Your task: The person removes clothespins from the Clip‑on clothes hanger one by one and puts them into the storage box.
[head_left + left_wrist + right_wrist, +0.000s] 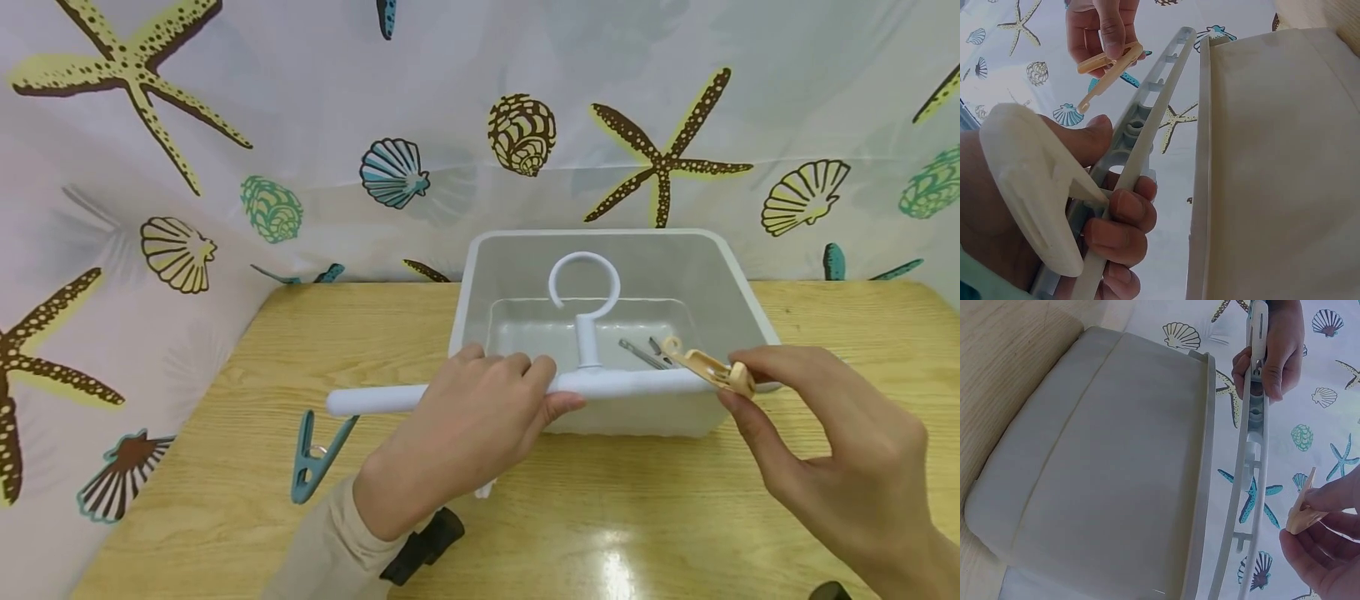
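My left hand (480, 400) grips the bar of a white plastic hanger (626, 383), whose round hook points up in the head view. The bar's hollow ribbed underside shows in the left wrist view. Below the gripping fingers, a white clip (1029, 187) sits at the hanger. Between thumb and index finger, my right hand (847, 450) pinches a pale yellow clothespin (712, 371) with a small ring at one end. This clothespin appears beside the bar's right end in the head view; whether they touch, I cannot tell.
A white plastic bin (592, 408) stands behind the hanger, with small metal pieces (645, 354) inside. Left of it is a teal clothespin (311, 458), below the bar's left end. The wooden table (225, 500) meets a curtain with a shell and starfish print (450, 83).
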Demonstrator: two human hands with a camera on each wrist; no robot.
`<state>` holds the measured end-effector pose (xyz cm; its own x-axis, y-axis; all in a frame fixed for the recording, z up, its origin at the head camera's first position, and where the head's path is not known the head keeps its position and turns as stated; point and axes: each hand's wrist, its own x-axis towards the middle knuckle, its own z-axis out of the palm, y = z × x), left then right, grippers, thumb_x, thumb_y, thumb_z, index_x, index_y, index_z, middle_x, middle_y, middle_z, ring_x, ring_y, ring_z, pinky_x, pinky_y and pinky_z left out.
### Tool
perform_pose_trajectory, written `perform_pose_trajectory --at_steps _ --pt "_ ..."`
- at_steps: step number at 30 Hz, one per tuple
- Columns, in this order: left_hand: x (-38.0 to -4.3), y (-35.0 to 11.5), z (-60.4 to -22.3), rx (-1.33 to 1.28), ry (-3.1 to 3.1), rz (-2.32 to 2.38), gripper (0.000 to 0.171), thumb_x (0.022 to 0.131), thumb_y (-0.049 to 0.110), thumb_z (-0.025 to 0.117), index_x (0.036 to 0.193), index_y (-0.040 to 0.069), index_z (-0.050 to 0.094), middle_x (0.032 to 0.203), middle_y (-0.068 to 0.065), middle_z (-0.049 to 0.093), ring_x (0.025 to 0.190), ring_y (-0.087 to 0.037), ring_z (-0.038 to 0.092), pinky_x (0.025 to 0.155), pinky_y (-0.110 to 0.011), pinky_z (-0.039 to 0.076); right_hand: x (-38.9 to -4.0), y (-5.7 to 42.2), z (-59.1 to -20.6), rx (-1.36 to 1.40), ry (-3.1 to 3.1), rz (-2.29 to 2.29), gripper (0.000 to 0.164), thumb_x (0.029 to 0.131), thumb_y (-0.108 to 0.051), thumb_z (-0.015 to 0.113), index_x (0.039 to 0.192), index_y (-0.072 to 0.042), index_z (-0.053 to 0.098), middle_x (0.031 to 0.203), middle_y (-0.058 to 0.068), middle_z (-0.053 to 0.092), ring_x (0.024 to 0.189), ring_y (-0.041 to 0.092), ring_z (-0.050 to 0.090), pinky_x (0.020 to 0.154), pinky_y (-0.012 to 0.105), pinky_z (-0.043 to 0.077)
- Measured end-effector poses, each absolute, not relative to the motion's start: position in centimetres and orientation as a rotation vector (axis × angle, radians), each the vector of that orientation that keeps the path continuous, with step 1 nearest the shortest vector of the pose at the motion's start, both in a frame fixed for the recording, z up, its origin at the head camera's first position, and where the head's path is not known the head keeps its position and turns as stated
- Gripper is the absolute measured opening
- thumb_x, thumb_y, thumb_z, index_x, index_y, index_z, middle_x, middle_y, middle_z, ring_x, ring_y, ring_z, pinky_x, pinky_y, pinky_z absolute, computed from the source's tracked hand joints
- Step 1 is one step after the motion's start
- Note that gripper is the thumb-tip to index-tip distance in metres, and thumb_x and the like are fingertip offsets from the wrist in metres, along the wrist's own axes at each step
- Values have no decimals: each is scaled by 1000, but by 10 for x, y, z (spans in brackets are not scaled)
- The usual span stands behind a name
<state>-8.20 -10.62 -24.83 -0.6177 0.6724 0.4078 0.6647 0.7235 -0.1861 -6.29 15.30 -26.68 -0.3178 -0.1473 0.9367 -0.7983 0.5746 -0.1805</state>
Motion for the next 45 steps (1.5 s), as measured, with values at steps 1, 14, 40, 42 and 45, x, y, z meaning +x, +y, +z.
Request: perform_pose_trajectory --at_steps 1,14,40,42,45 --pt "-82 -106 -248 -1023 -2476 22 42 96 44 57 70 13 45 54 5 36 42 -12 38 47 -26 28 -63 153 -266 775 -1797 811 40 94 -34 61 89 5 68 79 12 66 83 3 58 83 12 41" --pt "-83 -105 -250 -1055 -2476 -3 42 95 44 57 69 13 45 54 4 36 43 -12 38 47 -26 28 -68 155 -259 765 -1799 840 43 94 -36 62 89 7 68 77 15 63 82 4 55 82 13 41" --pt "-81 -104 -251 -1063 -2558 17 42 96 46 54 71 13 49 55 4 41 46 -14 47 48 -27 30 -82 154 -251 737 -1793 855 44 93 -35 62 90 8 68 81 18 65 81 8 55 82 15 41" --pt "-81 -104 -251 -1064 -2558 13 42 96 46 54 71 13 49 55 4 40 46 -14 47 48 -28 30 -84 153 -250 742 -1787 863 43 93 -34 63 90 8 68 81 19 65 80 9 55 82 16 41" --pt "-82 -104 -250 -1067 -2551 15 42 97 46 54 72 13 48 55 4 40 47 -13 47 47 -28 30 -85 153 -248 741 -1786 871 43 93 -34 63 90 9 68 82 19 65 80 9 55 82 16 41"
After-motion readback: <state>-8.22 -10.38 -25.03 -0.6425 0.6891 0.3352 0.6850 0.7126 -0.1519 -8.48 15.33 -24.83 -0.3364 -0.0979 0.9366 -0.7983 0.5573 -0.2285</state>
